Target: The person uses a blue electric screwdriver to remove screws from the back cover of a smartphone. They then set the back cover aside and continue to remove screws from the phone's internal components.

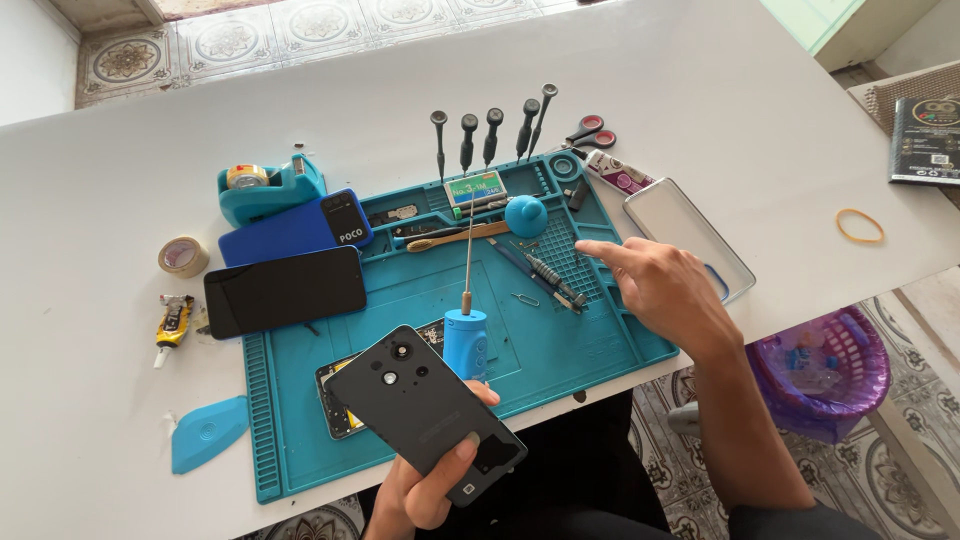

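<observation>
The left hand (430,480) grips a dark grey phone back cover (425,412) near the front edge of the teal work mat (560,345), thumb pressed across its lower face and fingers curled behind it; the same hand seems also to carry a blue electric screwdriver (466,335) standing upright, its long thin shaft pointing toward the far side. Under the cover, an opened phone body (335,395) lies flat on the mat. The right hand (665,290) hovers open over the right part of the mat, forefinger stretched to the left and holding nothing, its tip just above a grey-handled screwdriver (553,280) lying on the mat's ribbed patch. At the far edge of the mat, 5 black-handled screwdrivers (495,130) stand in a row. To the left, a black phone (285,290) lies screen-up beside a blue phone (295,228), with a teal tape dispenser (265,188) beyond them.
</observation>
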`<state>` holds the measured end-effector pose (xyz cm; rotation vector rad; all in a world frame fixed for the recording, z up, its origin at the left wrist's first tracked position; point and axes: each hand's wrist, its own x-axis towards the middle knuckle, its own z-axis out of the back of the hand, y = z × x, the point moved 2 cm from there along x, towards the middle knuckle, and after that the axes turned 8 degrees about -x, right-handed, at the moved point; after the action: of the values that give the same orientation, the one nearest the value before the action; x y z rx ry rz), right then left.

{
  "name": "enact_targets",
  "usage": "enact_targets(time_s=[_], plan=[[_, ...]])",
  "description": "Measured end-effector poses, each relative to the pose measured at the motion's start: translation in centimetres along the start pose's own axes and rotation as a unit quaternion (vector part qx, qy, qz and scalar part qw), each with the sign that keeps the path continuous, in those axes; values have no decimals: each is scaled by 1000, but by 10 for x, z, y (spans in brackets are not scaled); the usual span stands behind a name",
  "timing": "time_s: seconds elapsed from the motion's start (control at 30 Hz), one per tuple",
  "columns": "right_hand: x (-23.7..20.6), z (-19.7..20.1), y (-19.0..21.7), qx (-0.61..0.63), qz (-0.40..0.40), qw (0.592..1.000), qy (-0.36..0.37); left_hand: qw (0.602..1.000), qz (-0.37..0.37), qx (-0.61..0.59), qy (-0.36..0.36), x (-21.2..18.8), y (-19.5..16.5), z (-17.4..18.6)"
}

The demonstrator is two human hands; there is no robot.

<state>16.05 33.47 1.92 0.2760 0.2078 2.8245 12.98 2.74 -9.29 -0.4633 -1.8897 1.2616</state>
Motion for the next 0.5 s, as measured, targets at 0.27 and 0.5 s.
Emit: enact_targets(time_s=[0.27,0.5], plan=[[5,-3,2,7,0,1000,7,999,-29,-14,9,-1,3,0],[10,7,10,5,-63,992,105,998,-56,-30,11,-1,8,0]])
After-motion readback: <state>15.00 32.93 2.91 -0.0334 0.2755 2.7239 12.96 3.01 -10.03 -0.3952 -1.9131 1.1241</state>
